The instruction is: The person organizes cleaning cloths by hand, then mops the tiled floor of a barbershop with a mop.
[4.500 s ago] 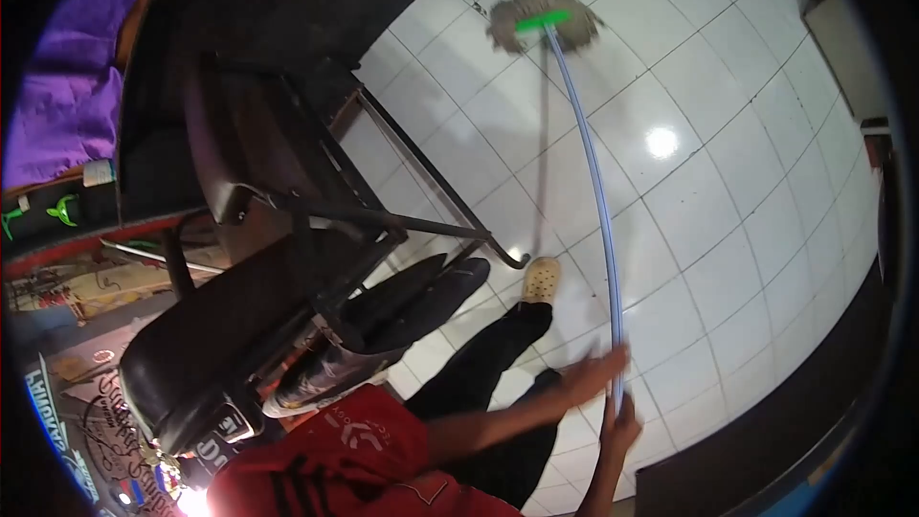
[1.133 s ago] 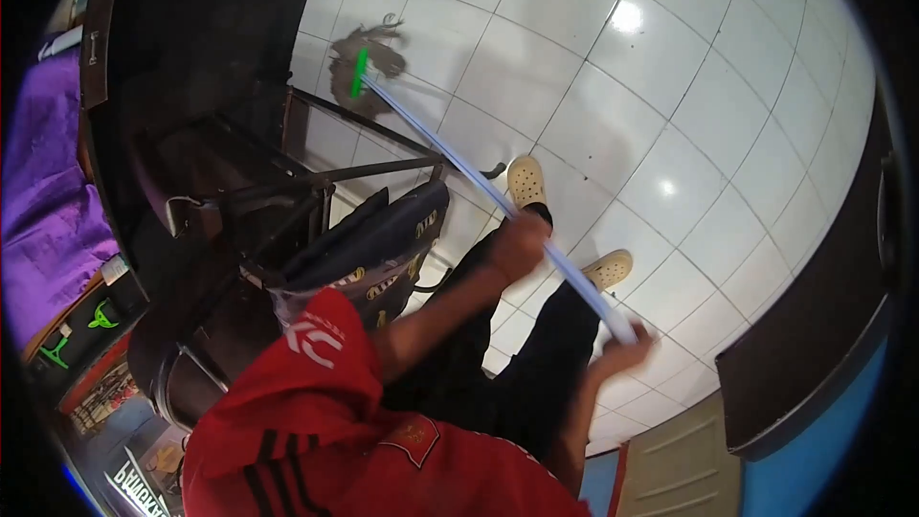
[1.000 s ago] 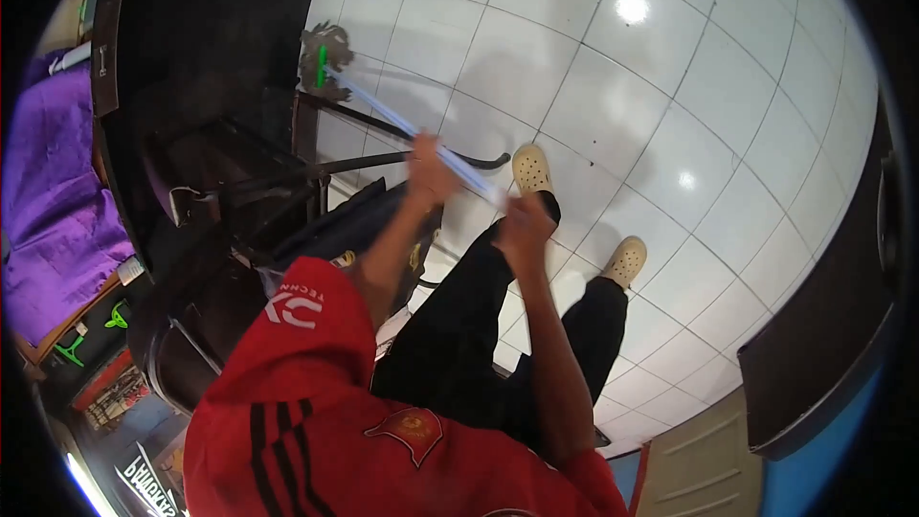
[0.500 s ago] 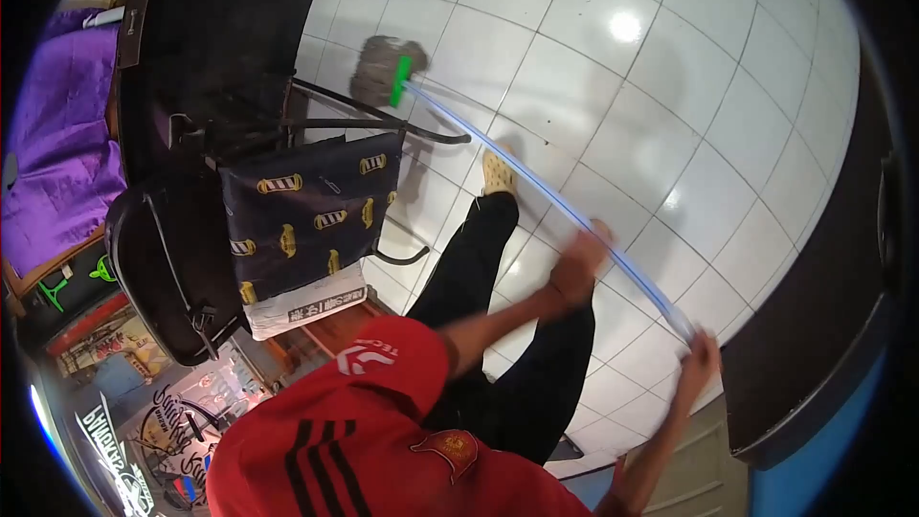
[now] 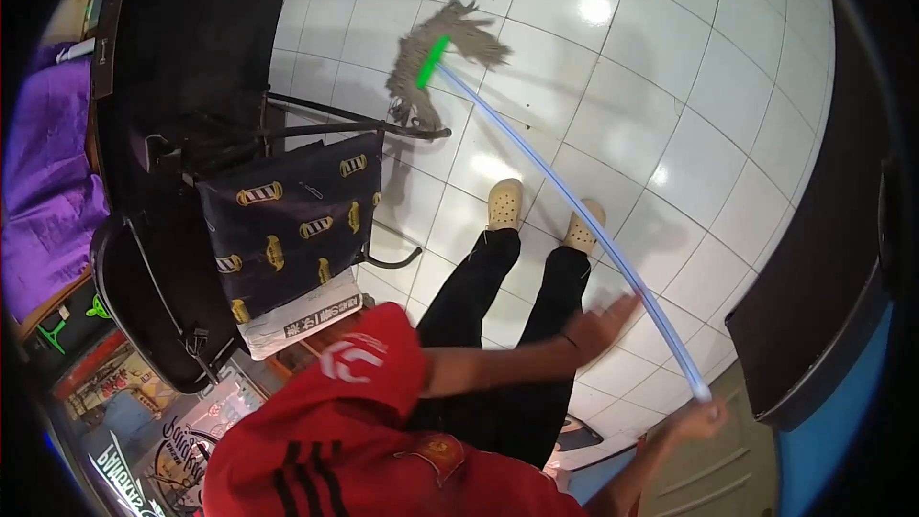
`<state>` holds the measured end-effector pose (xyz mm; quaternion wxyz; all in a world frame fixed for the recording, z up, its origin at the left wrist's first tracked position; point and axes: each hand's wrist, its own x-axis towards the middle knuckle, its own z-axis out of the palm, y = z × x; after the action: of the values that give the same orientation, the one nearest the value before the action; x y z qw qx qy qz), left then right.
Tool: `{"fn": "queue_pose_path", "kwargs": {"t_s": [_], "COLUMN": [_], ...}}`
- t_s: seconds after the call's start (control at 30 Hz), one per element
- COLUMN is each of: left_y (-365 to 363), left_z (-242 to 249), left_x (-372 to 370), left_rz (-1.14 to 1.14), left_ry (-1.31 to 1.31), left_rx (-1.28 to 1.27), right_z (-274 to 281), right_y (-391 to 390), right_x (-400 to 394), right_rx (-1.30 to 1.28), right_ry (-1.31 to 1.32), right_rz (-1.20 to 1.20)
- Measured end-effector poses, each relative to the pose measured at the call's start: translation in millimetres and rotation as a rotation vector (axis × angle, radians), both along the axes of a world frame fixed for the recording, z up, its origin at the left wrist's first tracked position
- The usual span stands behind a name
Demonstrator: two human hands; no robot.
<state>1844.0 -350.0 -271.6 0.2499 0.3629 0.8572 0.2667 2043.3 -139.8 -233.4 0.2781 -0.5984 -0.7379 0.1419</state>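
Observation:
A string mop with a grey, spread-out mop head [image 5: 412, 62] and a green clamp [image 5: 433, 62] lies against the white tiled floor. Its long blue-white handle [image 5: 565, 193] slants down to the right across my feet. Around the handle's top end, my right hand [image 5: 704, 418] is closed. My left hand [image 5: 601, 325], slightly blurred, has its fingers stretched out, with the fingertips at the side of the handle and not wrapped round it.
A chair [image 5: 297, 220] with a dark patterned seat stands left of my legs, its metal frame close to the mop head. Purple cloth [image 5: 53, 172] hangs at far left. A dark cabinet edge [image 5: 814, 325] is on the right. My feet wear beige clogs [image 5: 504, 203].
The mop head has swung right and away from the chair, its strands fanning out. My left hand has slid down nearer my right hand and loosened from the handle. My right hand has moved lower.

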Motion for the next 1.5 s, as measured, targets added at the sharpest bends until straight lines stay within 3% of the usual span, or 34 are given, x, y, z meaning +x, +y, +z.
{"fn": "queue_pose_path", "kwargs": {"t_s": [0.03,0.07,0.1,0.17,0.2,0.23,0.27,0.33,0.37,0.43,0.47,0.5,0.53,0.6,0.63,0.67,0.7,0.73,0.77,0.83,0.9,0.93,1.0,1.1,1.17,1.23,1.27,1.3,1.33,1.37,1.4,1.47,1.5], "left_y": [-34.6,-64.0,-90.8,-141.5,-169.8,-188.9,-204.9,-230.3,-235.7,-245.3,-241.0,-228.0,-210.2,-152.0,-123.2,-101.1,-81.6,-58.8,-45.9,-32.3,-33.0,-39.7,-49.6,-76.0,-87.0,-112.4,-132.4,-161.7,-179.3,-205.3,-222.3,-266.1,-274.6], "left_z": [-5.2,-28.9,-18.2,-58.6,-74.5,-85.0,-93.5,-108.3,-101.4,-79.2,-79.2,-85.9,-87.3,-55.1,-16.1,26.0,65.4,94.1,134.5,178.2,201.9,208.8,199.9,191.1,167.8,141.7,142.3,147.0,101.1,88.0,79.9,48.5,45.2], "left_x": [-34.6,-59.1,-100.4,-143.1,-168.0,-192.2,-210.1,-230.8,-236.1,-236.6,-224.9,-210.7,-183.2,-125.8,-98.0,-67.5,-42.8,-14.4,2.1,43.2,85.6,108.2,120.5,84.9,50.4,-8.0,-46.2,-78.8,-86.3,-103.8,-120.3,-124.4,-131.9], "left_rz": [-0.082,0.054,0.177,0.396,0.346,0.321,0.298,0.565,0.575,0.264,0.149,0.035,0.082,0.247,0.122,0.078,-0.163,-0.316,-0.524,-0.558,-0.587,-0.485,-0.48,-0.5,-0.32,-0.154,-0.116,-0.106,-0.075,-0.047,-0.084,0.05,0.045], "left_ry": [-0.181,-0.21,-0.375,-0.231,-0.039,0.056,0.151,0.107,0.106,0.253,0.349,0.458,0.483,0.227,0.212,-0.049,0.02,-0.196,-0.285,-0.38,-0.24,0.042,0.015,0.032,0.074,0.123,-0.004,-0.045,0.001,0.039,-0.041,0.333,0.351], "left_rx": [-0.206,-0.009,0.001,-0.061,-0.132,-0.261,-0.386,-0.572,-0.551,-0.591,-0.628,-0.655,-0.4,0.185,0.32,0.332,0.331,0.332,0.313,0.487,0.556,0.597,0.592,0.492,0.499,0.572,0.529,0.355,0.336,0.218,-0.13,0.023,0.015], "right_z": [-17.0,-48.2,-59.6,-61.8,-76.6,-79.5,-89.8,-94.9,-86.8,-59.0,-51.0,-27.5,-5.6,34.2,78.0,128.3,184.6,241.5,303.4,393.6,430.7,430.5,423.5,377.8,341.7,324.0,305.2,267.6,237.9,209.3,189.4,160.2,158.9], "right_y": [-36.3,-59.9,-94.5,-166.2,-191.3,-214.8,-239.0,-276.5,-274.5,-268.5,-251.6,-230.3,-208.6,-161.3,-144.4,-128.3,-121.8,-118.2,-121.7,-161.1,-202.9,-209.8,-191.2,-197.4,-194.1,-214.8,-228.2,-236.9,-252.4,-275.3,-298.0,-333.6,-344.6], "right_x": [-52.0,-78.7,-132.0,-234.5,-263.7,-293.5,-313.8,-334.4,-338.6,-340.2,-325.7,-309.1,-283.8,-202.0,-164.5,-127.4,-92.3,-60.5,-43.1,-26.5,-38.0,-30.8,25.6,19.0,-17.1,-91.8,-120.0,-133.0,-149.3,-163.4,-176.1,-187.0,-192.1], "right_rx": [-0.227,-0.506,-0.654,-0.816,-0.728,-0.702,-0.865,-0.998,-0.977,-0.646,-0.722,-0.739,-0.749,-0.754,-0.848,-0.748,-0.666,-0.656,-0.728,-0.607,-0.257,-0.207,-0.397,-0.605,-0.507,-0.533,-0.62,-0.516,-0.537,-0.56,-0.619,-0.643,-0.644], "right_ry": [0.183,0.304,0.278,0.388,0.109,0.193,0.191,0.02,0.011,0.087,0.054,-0.034,-0.179,-0.181,-0.175,-0.314,-0.402,-0.464,-0.724,-0.527,-0.519,-0.416,-0.664,-0.497,-0.475,-0.651,-0.602,-0.47,-0.53,-0.474,-0.516,-0.393,-0.402], "right_rz": [0.052,-0.023,0.099,0.304,0.555,0.835,0.929,1.09,1.098,1.063,1.063,1.052,1.021,0.877,0.686,0.657,0.578,0.559,0.425,0.315,0.41,0.501,0.7,0.656,0.805,0.826,0.811,1.051,1.138,1.131,1.071,1.032,1.017]}}
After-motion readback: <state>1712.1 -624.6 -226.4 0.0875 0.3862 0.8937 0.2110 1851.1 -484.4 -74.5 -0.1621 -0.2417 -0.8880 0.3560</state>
